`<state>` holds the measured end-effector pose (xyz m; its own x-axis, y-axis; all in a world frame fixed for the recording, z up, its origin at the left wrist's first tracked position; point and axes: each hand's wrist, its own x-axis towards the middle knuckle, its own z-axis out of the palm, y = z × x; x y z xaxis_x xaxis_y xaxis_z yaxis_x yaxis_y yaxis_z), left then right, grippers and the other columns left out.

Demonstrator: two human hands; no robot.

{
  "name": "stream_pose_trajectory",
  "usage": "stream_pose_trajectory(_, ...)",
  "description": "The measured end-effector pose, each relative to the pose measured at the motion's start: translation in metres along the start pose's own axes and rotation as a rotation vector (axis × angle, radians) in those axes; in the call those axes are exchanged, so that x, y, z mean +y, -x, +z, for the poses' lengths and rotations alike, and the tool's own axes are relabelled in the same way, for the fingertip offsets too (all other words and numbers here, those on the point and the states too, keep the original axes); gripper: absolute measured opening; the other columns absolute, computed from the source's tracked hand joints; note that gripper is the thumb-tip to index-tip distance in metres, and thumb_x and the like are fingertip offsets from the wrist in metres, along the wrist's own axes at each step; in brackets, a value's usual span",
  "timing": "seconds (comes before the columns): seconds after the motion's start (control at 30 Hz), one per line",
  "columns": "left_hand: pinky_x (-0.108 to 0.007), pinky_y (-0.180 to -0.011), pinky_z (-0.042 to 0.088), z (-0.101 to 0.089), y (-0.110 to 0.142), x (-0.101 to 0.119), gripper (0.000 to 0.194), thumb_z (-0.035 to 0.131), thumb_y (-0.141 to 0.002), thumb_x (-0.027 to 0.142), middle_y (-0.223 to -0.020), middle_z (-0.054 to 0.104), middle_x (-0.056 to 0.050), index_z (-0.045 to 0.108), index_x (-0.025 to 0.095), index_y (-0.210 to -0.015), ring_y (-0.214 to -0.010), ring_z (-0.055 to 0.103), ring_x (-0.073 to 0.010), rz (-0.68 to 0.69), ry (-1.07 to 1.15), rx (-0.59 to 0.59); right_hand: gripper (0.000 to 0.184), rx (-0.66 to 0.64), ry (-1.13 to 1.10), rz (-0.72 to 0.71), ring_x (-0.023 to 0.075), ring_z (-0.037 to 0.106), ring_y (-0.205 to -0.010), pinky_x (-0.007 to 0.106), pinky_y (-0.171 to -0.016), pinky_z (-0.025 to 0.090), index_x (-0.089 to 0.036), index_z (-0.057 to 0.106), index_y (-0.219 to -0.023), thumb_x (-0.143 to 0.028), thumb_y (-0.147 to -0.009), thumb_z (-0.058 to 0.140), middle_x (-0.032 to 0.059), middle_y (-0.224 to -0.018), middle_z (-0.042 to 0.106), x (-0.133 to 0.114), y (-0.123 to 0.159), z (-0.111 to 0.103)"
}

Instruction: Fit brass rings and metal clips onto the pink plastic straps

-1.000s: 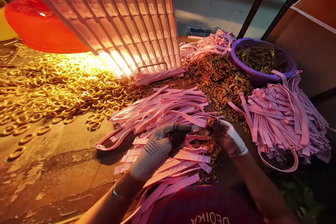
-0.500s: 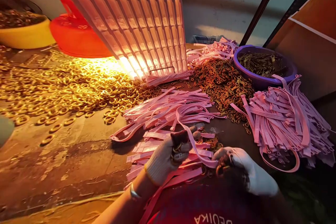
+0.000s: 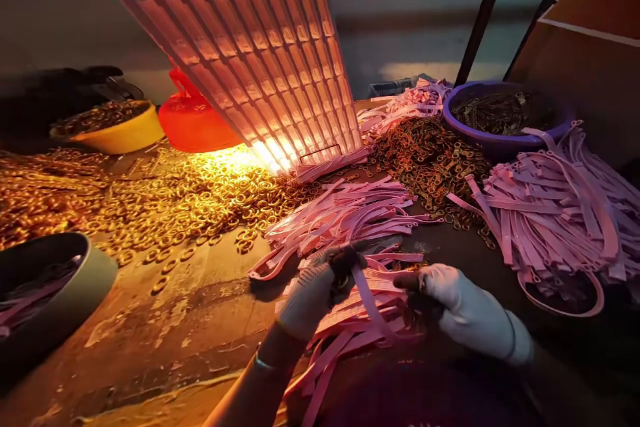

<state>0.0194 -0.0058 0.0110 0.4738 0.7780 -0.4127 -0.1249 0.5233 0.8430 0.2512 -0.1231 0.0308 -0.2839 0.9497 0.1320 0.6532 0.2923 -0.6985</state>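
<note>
Both hands wear white knit gloves with dark fingertips. My left hand (image 3: 314,288) is closed in a pinch on one end of a pink strap (image 3: 369,297). My right hand (image 3: 453,305) is closed on the strap's other end, near a small metal piece I cannot make out. The strap runs between the two hands, above a loose pile of pink straps (image 3: 350,217) on the brown table (image 3: 165,320). More straps lie under my wrists and trail toward my lap.
Gold rings (image 3: 165,203) cover the table's left. A slanted lit grid panel (image 3: 270,53) stands behind. Dark metal clasps (image 3: 430,160) are heaped by a purple bowl (image 3: 500,140). A pink strap heap (image 3: 555,213) lies right. Yellow bowl (image 3: 117,137), red lid (image 3: 197,123), grey bowl (image 3: 55,300).
The view swung left and the grey bowl came into sight. My right hand pulled back from the clasps toward me. A pink strap now stretches between both hands.
</note>
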Motion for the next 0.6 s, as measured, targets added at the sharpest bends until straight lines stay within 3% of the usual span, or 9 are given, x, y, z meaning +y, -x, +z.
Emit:
stream_pose_trajectory(0.07, -0.017, -0.037, 0.02, 0.011, 0.011, -0.001, 0.037, 0.068, -0.09, 0.047, -0.047, 0.038, 0.007, 0.065, 0.013, -0.077, -0.039, 0.028, -0.0048, -0.001, -0.146, -0.036, 0.023, 0.075, 0.086, 0.01, 0.0209, 0.065, -0.09, 0.031, -0.085, 0.05, -0.02, 0.072, -0.11, -0.023, -0.098, 0.053, 0.0076, -0.095, 0.073, 0.001, -0.025, 0.007)
stream_pose_trajectory(0.13, -0.018, -0.039, 0.021, 0.019, 0.016, -0.006, 0.039, 0.069, -0.088, 0.051, -0.05, 0.039, 0.006, 0.058, 0.017, -0.073, -0.041, 0.029, -0.0058, 0.03, -0.179, -0.035, 0.021, 0.107, 0.189, 0.038, 0.0208, 0.063, -0.09, 0.03, -0.082, 0.047, -0.018, 0.071, -0.102, -0.013, -0.09, 0.054, 0.0083, -0.096, 0.072, 0.002, -0.044, 0.013)
stream_pose_trajectory(0.3, -0.021, -0.048, 0.029, 0.023, 0.01, -0.018, 0.044, 0.073, -0.083, 0.048, -0.053, 0.039, 0.006, 0.046, 0.019, -0.063, -0.048, 0.034, -0.0077, 0.099, -0.118, 0.035, 0.023, -0.053, 0.434, 0.115, 0.0207, 0.062, -0.084, 0.03, -0.072, 0.041, -0.016, 0.066, -0.093, -0.005, -0.077, 0.053, 0.0093, -0.095, 0.071, -0.004, -0.063, 0.021)
stream_pose_trajectory(0.47, -0.024, -0.046, 0.023, 0.018, 0.006, -0.014, 0.043, 0.066, -0.087, 0.044, -0.05, 0.042, 0.002, 0.052, 0.018, -0.056, -0.047, 0.032, -0.0092, 0.075, -0.313, -0.067, 0.019, -0.192, 0.632, 0.096, 0.0253, 0.063, -0.084, 0.033, -0.069, 0.039, -0.014, 0.066, -0.097, -0.012, -0.081, 0.056, 0.0139, -0.094, 0.071, -0.011, -0.062, 0.023)
stream_pose_trajectory(0.6, -0.024, -0.06, 0.04, 0.015, -0.003, -0.01, 0.013, 0.069, -0.08, 0.025, -0.067, 0.064, -0.003, 0.071, 0.017, -0.07, -0.064, 0.052, -0.0149, 0.222, -0.588, -0.153, 0.018, -0.2, 0.698, 0.122, 0.027, 0.064, -0.083, 0.035, -0.065, 0.039, -0.014, 0.065, -0.096, -0.011, -0.081, 0.054, 0.0148, -0.094, 0.071, -0.01, -0.062, 0.029)
